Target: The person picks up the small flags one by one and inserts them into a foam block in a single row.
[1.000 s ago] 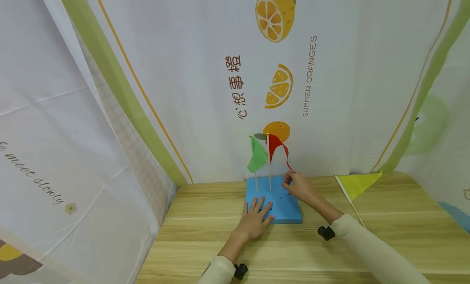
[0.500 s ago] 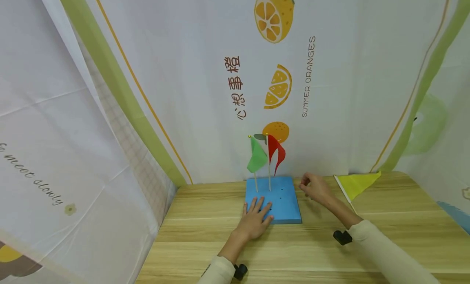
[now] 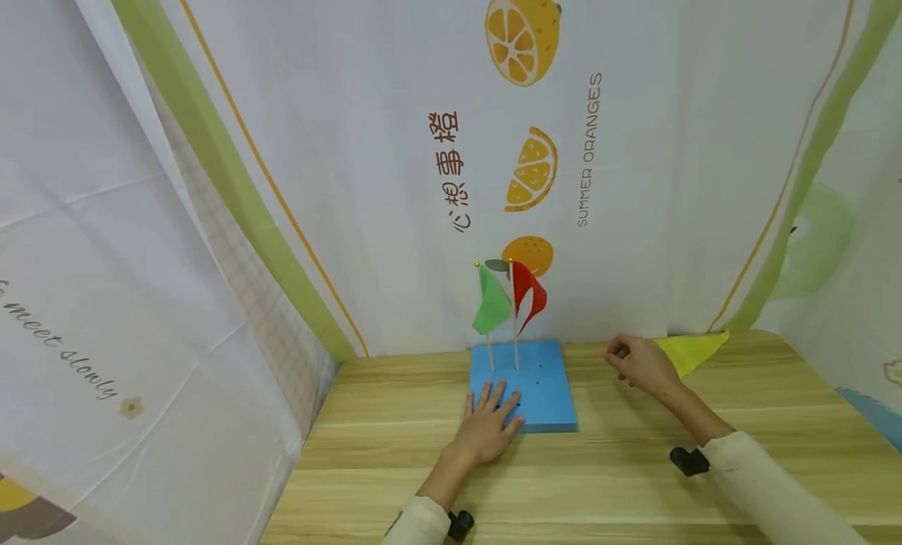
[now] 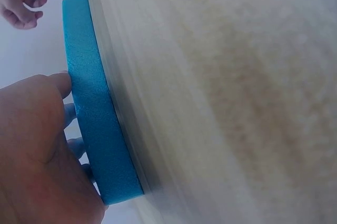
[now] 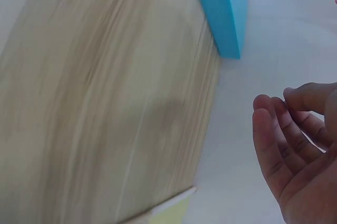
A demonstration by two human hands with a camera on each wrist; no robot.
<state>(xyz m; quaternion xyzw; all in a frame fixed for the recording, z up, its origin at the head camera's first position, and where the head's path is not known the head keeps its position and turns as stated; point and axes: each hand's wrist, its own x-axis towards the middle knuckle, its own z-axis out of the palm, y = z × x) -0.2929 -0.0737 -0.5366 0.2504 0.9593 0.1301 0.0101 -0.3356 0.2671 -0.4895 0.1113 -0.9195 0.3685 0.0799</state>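
A blue foam block (image 3: 550, 408) with small holes lies on the table. Spread and straight, the fingers of my left hand (image 3: 488, 427) rest on its near left part; the left wrist view shows the block's thick side (image 4: 97, 103) beside the thumb. A green flag (image 3: 492, 302) and a red flag (image 3: 527, 290) stand upright on sticks in the block's far half. To the right of the block, my right hand (image 3: 643, 365) hovers over the table with loosely curled fingers and holds nothing. Partly behind it lies a yellow flag (image 3: 694, 351), its stick mostly hidden by hand and forearm.
The wooden table (image 3: 380, 443) ends at a white curtain (image 3: 380, 177) printed with oranges. A small black camera mount (image 3: 689, 460) sits by the right wrist, another camera mount (image 3: 461, 525) by the left.
My right hand has left the red flag's tip and moved right, off the block towards the yellow flag. The red cloth now hangs loose. The left hand stays on the block.
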